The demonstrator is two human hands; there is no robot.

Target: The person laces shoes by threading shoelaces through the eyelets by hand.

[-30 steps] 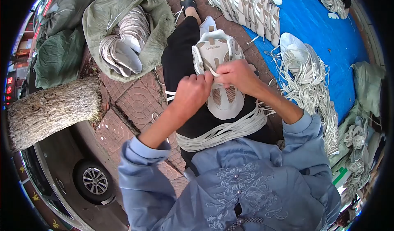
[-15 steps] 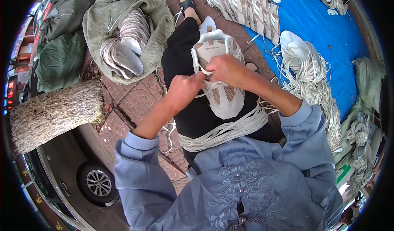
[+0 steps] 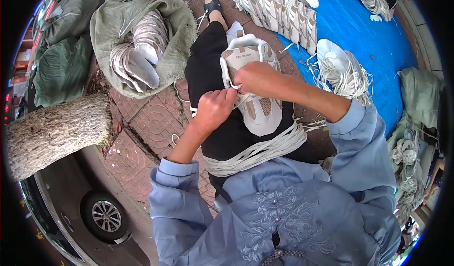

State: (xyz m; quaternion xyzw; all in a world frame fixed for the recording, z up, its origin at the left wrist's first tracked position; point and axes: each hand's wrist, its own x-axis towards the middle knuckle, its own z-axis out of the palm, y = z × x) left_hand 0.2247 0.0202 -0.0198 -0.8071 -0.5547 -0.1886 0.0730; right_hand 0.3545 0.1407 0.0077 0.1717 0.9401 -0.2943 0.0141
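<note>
A white and beige shoe upper lies on my black-trousered leg, its toe pointing toward me. My left hand is closed in a pinch on a white lace at the upper's left edge. Just right of it, my right hand is closed over the upper's lacing area, thumb and fingers pinched near the same edge; the fingers hide much of the lace. A bundle of loose white laces lies across my lap, below the toe.
Stacked uppers and a lace-covered pile lie on a blue tarp at right. An open green sack holds more uppers at upper left. A tree trunk and a parked car are at left.
Both hands have moved from the middle of the upper to its left edge. Over the last half second, my right forearm has swung upward, while the hands stay close together.
</note>
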